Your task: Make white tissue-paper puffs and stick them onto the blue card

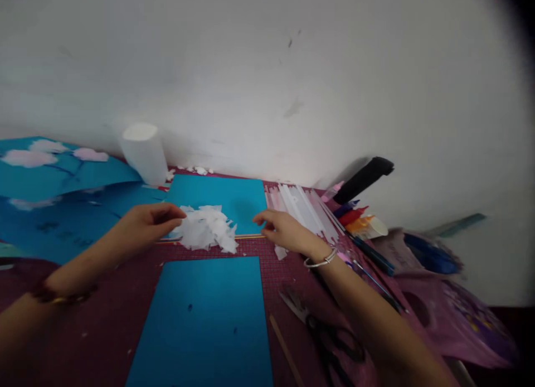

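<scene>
A loose pile of torn white paper (207,228) lies over the front edge of a blue sheet (246,194) near the wall. My left hand (156,222) is at the pile's left side, thumb and index finger close to its edge with a gap between them. Just right of the pile, my right hand (280,228) hovers over the sheet's right edge, fingers curved and apart, holding nothing visible. Nearer to me lies another blue sheet (209,320) with two small dark marks on it.
Black-handled scissors (330,337) and a wooden stick (286,348) lie at right. Behind are white strips (298,208), paint tubes (355,214) and a black stapler-like tool (363,180). A white roll (146,155) and decorated blue sheets (83,214) stand or lie left.
</scene>
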{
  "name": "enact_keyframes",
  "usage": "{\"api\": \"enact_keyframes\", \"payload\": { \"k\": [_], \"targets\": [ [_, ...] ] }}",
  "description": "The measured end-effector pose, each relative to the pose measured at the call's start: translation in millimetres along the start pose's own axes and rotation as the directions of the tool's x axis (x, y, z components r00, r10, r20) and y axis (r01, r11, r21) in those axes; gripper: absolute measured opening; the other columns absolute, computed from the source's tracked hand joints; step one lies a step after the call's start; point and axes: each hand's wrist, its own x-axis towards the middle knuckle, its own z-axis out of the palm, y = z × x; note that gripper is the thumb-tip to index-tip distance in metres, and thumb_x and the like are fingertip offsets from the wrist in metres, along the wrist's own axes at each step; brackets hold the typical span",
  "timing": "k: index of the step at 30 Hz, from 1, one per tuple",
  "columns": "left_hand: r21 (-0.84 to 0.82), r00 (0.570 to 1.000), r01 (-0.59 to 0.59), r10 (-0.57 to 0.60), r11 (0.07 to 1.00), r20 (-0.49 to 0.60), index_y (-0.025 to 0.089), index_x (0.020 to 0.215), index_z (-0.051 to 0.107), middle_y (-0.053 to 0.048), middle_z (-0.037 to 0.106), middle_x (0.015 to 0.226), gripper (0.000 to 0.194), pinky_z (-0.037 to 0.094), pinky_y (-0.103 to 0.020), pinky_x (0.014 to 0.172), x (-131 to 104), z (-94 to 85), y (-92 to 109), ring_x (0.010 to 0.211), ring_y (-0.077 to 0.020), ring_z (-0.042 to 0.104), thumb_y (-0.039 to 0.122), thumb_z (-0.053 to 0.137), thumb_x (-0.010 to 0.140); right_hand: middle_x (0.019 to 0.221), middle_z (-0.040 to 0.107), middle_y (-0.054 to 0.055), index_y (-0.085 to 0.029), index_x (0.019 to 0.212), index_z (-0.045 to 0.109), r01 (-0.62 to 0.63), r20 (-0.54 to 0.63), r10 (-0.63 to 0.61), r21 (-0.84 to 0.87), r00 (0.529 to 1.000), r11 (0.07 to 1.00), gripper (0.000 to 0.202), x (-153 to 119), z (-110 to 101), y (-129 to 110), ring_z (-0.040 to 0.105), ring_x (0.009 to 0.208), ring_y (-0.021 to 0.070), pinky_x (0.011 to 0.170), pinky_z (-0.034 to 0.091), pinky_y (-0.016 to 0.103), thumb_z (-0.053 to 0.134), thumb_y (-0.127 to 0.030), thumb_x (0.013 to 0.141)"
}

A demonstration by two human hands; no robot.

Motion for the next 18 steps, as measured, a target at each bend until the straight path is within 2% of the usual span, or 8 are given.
{"api": "enact_keyframes", "payload": {
  "k": [3, 6, 9, 13, 16, 18],
  "targets": [
    [-0.033, 0.999, 0.023, -0.024, 0.999, -0.021, 0.019, 0.084, 0.065, -0.001, 0.064, 0.071, 0.029, 0.043, -0.022, 0.054, -1.6, 0.1, 2.7, 0.065, -0.016, 0.054, 0.044, 0.059, 0.071, 0.096, 0.062, 0.005, -0.017, 0.103, 0.06, -0.066, 0.017, 0.07, -0.148, 0.997, 0.987, 0.027, -38.0, -1.3, 12.3, 0.058, 0.079, 0.0141, 0.075, 0.045, 0.027, 0.049, -0.008, 0.081],
    [-0.055, 0.999, 0.025, -0.027, 0.998, -0.031, 0.017, 0.082, 0.065, -0.001, 0.061, 0.067, 0.029, 0.039, -0.022, 0.05, -0.7, 5.0, 9.1, 0.059, -0.0139, 0.049, 0.044, 0.059, 0.071, 0.103, 0.059, 0.007, -0.018, 0.105, 0.058, -0.088, 0.069, 0.11, -0.263, 0.992, 0.961, 0.032, -61.4, 8.9, 19.6, 0.058, 0.087, 0.0158, 0.078, 0.043, 0.027, 0.049, -0.005, 0.078],
    [-0.042, 1.0, 0.0, 0.0, 0.999, 0.009, 0.017, 0.084, 0.065, -0.002, 0.06, 0.069, 0.03, 0.04, -0.023, 0.052, 0.6, 8.6, 14.4, 0.06, -0.0137, 0.05, 0.044, 0.057, 0.073, 0.106, 0.056, 0.008, -0.018, 0.105, 0.055, -0.11, 0.087, 0.143, -0.311, 0.986, 0.944, 0.033, -66.6, 19.4, 23.7, 0.058, 0.088, 0.016, 0.076, 0.042, 0.026, 0.046, -0.003, 0.077],
    [0.04, 0.993, -0.106, 0.104, 0.994, 0.05, 0.018, 0.084, 0.064, -0.001, 0.061, 0.071, 0.025, 0.042, -0.023, 0.056, -8.5, 13.3, 20.1, 0.064, -0.0133, 0.053, 0.038, 0.05, 0.081, 0.091, 0.058, 0.005, -0.018, 0.087, 0.055, -0.128, 0.114, 0.174, -0.328, 0.978, 0.936, 0.02, -63.0, 28.2, 26.7, 0.057, 0.079, 0.0147, 0.07, 0.039, 0.025, 0.045, -0.004, 0.078],
    [0.186, 0.969, -0.217, 0.188, 0.958, 0.16, 0.019, 0.084, 0.064, -0.001, 0.064, 0.079, 0.02, 0.043, -0.023, 0.062, -29.9, 31.2, 26.9, 0.071, -0.0135, 0.057, 0.026, 0.045, 0.085, 0.087, 0.059, 0.004, -0.018, 0.08, 0.053, -0.158, 0.09, 0.201, -0.352, 0.976, 0.923, 0.017, -65.5, 32.5, 26.5, 0.055, 0.072, 0.0137, 0.065, 0.037, 0.025, 0.044, -0.004, 0.08],
    [0.358, 0.918, -0.356, 0.251, 0.863, 0.308, 0.02, 0.085, 0.064, -0.002, 0.066, 0.084, 0.018, 0.043, -0.025, 0.063, -49.1, 52.8, 31.1, 0.073, -0.015, 0.059, 0.019, 0.047, 0.083, 0.087, 0.058, 0.004, -0.018, 0.08, 0.054, -0.172, 0.057, 0.2, -0.313, 0.978, 0.934, 0.018, -67.1, 34.2, 23.2, 0.055, 0.071, 0.0132, 0.064, 0.037, 0.024, 0.043, -0.004, 0.08]
  ]
}}
